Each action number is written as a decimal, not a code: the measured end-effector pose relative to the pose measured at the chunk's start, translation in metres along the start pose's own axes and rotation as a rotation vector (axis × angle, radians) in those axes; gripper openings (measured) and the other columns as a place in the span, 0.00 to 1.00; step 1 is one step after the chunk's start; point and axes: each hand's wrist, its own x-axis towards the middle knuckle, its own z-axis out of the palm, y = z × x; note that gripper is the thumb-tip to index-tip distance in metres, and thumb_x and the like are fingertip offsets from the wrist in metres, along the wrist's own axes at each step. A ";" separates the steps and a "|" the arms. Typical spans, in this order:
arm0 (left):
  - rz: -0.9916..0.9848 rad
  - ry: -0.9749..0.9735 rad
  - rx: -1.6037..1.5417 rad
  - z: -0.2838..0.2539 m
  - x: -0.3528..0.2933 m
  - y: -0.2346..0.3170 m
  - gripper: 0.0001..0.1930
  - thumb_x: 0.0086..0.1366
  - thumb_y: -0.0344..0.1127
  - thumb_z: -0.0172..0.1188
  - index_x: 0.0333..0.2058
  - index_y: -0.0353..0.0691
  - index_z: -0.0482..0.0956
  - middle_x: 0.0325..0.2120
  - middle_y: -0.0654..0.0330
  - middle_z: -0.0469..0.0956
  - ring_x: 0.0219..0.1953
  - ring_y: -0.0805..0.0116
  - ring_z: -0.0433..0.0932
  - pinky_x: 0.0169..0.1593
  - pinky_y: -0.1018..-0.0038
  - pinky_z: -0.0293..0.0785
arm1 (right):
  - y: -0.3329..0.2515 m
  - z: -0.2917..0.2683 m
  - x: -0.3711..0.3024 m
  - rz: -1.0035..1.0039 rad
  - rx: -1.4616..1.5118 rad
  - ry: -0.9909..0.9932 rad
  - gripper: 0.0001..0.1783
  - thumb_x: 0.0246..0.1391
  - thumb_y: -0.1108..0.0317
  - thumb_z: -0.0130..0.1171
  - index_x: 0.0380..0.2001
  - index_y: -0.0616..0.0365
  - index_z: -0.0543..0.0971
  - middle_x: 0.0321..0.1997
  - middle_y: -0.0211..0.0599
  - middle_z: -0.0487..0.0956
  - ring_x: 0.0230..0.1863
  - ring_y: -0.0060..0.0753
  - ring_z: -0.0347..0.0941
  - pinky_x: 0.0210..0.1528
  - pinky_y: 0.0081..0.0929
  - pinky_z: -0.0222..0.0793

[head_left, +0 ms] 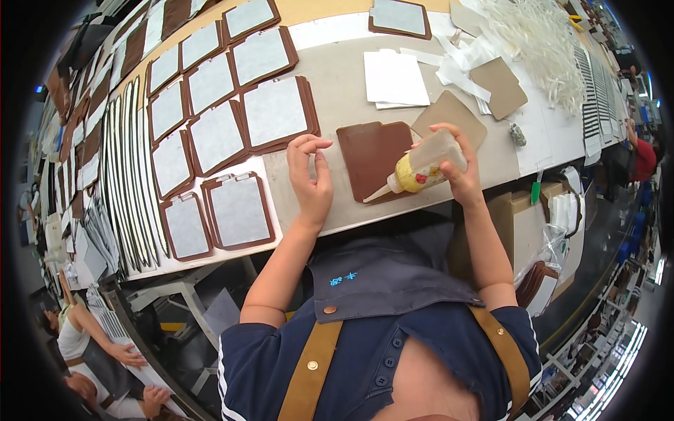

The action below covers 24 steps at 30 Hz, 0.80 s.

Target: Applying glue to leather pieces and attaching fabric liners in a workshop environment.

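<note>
My right hand (460, 165) is wrapped round a translucent squeeze bottle (421, 168) with a yellow label and a long pointed nozzle. The bottle is tilted down to the left, its tip at the near edge of a brown leather-like panel (372, 154). That panel lies flat on the table in front of me and has a raised tab on its far edge. Left of it, my left hand (310, 175) hovers with loosely curled fingers, the thumb apart from them and nothing held. A beige card (455, 119) lies partly under the panel's right side.
Stacks of brown panels with pale grey facings (274, 109) cover the table's left part, beside long dark strips (126, 175). White sheets (394, 77), another beige card (500, 88) and a heap of white strips (544, 52) lie beyond. Other people work at both sides.
</note>
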 end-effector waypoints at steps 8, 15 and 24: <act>-0.002 -0.008 0.004 0.001 0.000 -0.002 0.11 0.67 0.17 0.51 0.42 0.36 0.79 0.45 0.56 0.75 0.49 0.62 0.74 0.55 0.70 0.70 | 0.021 -0.004 -0.015 -0.081 0.237 0.564 0.37 0.60 0.53 0.73 0.64 0.60 0.68 0.58 0.45 0.78 0.61 0.35 0.76 0.64 0.33 0.73; -0.005 -0.016 -0.003 0.000 -0.001 -0.003 0.11 0.67 0.17 0.51 0.43 0.37 0.79 0.46 0.56 0.75 0.49 0.63 0.74 0.54 0.71 0.70 | 0.024 0.026 -0.011 -0.240 -0.076 0.636 0.38 0.61 0.57 0.73 0.64 0.58 0.63 0.60 0.47 0.77 0.64 0.37 0.74 0.68 0.36 0.70; -0.014 -0.024 -0.005 -0.001 0.000 -0.002 0.10 0.69 0.18 0.52 0.43 0.37 0.79 0.46 0.56 0.75 0.49 0.64 0.74 0.54 0.71 0.70 | 0.029 0.040 -0.007 -0.291 -0.075 0.592 0.38 0.60 0.60 0.74 0.64 0.57 0.62 0.61 0.46 0.76 0.65 0.42 0.74 0.69 0.38 0.69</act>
